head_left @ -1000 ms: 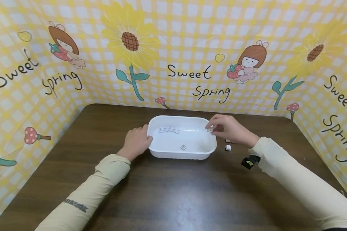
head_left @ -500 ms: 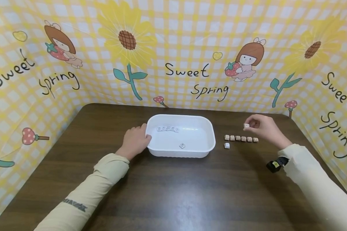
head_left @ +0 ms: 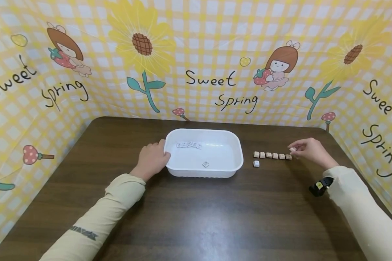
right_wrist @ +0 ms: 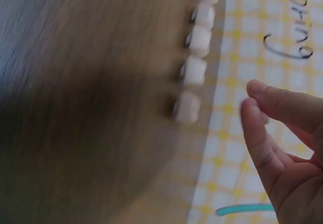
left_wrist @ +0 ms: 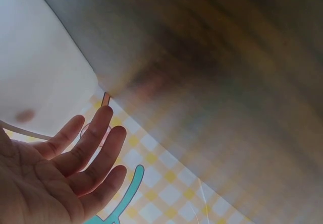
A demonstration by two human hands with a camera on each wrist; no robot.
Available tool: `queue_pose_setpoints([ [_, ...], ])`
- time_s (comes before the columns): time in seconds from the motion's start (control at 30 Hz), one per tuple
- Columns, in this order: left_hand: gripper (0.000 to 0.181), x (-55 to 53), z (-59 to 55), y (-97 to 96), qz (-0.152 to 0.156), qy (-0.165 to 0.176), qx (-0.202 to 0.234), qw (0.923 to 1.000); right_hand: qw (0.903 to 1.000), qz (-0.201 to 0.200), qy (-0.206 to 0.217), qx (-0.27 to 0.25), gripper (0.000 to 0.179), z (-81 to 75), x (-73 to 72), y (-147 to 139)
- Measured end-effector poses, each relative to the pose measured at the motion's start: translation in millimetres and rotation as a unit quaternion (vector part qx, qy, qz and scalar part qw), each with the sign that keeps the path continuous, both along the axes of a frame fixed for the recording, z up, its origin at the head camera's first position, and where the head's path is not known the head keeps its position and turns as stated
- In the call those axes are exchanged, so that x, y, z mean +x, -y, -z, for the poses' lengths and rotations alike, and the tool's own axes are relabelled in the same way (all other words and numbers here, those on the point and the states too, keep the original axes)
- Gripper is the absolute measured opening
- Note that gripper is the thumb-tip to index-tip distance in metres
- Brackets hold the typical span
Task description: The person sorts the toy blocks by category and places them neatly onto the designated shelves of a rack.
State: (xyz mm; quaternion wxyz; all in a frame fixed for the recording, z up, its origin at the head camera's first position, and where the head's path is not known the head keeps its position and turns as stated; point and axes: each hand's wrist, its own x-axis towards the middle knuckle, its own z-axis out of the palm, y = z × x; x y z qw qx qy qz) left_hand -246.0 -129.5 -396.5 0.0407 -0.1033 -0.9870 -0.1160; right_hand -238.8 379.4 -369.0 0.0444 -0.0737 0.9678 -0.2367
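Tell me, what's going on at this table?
A person's left hand grips the left end of a white tray, while the right hand pinches a small keycap-like piece near the right end of a row of six similar pieces on the table. A lone white piece sits just in front of the row's left end. Six more are in the tray: five grouped toward the back, one nearer the front.

Tray [head_left: 204, 173] on table [head_left: 183, 221], keycaps [head_left: 189, 144] inside, keycap row [head_left: 275, 156] to its right

white tray [head_left: 204, 173]: upright, tiles [head_left: 189, 144] inside; block row [head_left: 268, 155]: right of tray; pale block [head_left: 292, 149]: pinched near row's right end
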Motion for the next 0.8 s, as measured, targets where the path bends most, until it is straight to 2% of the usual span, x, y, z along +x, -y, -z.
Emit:
queue_pose_setpoints([
  [0.23,0.039,-0.7,0.5,-0.1,-0.002,0.003,0.003,1.0000,0.9971,0.021,0.064,-0.036,0.030,17.3,-4.3,-20],
  [0.5,0.039,-0.5,1.0,0.5,-0.003,0.006,0.002,1.0000,0.9990,0.014,0.040,0.016,0.028,28.6,-4.7,-26],
  [0.8,0.041,-0.8,0.4,0.4,-0.002,0.009,0.001,1.0000,0.9991,-0.016,0.030,0.025,0.025,30.0,-5.7,-27],
])
